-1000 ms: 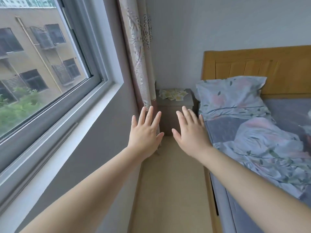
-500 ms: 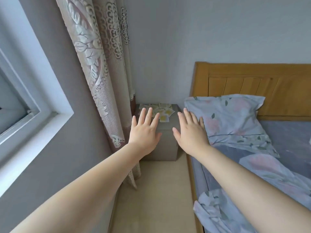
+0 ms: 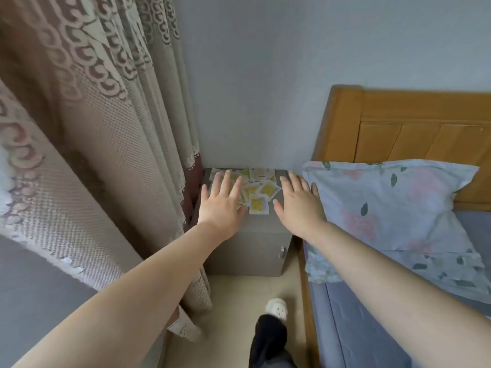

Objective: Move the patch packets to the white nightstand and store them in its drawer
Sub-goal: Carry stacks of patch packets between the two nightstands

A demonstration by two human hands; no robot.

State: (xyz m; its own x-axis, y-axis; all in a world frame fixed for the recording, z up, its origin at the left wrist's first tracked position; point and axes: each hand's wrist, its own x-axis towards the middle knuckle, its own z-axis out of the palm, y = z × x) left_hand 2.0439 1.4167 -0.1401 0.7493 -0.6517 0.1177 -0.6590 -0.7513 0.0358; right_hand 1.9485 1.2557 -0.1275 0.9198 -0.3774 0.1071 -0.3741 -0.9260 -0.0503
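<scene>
At 6 o'clock, nearest the camera, a foot in a white shoe (image 3: pixel 277 309) stands on the pale floor between the curtain (image 3: pixel 106 128) at 9 o'clock and the bed (image 3: pixel 372 328) at 4 o'clock. Both bare forearms reach forward from the bottom corners toward the centre.

The left hand (image 3: pixel 221 205) is flat, with fingers straight and spread. Its grip is wide and holds nothing, and the fingertips lie over the left edge of the pile. I cannot tell from this angle whether they touch the pile or hover just above it. The right hand (image 3: pixel 299 208) is just as flat and empty. It is at the right edge of the grey nightstand (image 3: pixel 252 248), just beside the pillow (image 3: pixel 385 203).

The patch packets (image 3: pixel 259 195) are white squares with yellow centres. They lie in a loose overlapping heap on the grey nightstand's top, between the two hands. A small knob (image 3: pixel 282 252) shows on its front at 5 o'clock from the pile. Beyond, the wooden headboard (image 3: pixel 411 134) is at 2 o'clock.

This looks like the pick-up step, with nothing gathered yet. The white nightstand and its drawer are not in view. The next move probably calls for both hands to close inward and sweep the heap together. The packets are thin and slippery, so they are likely to slide, and they would need a firm pinch from both sides before lifting.
</scene>
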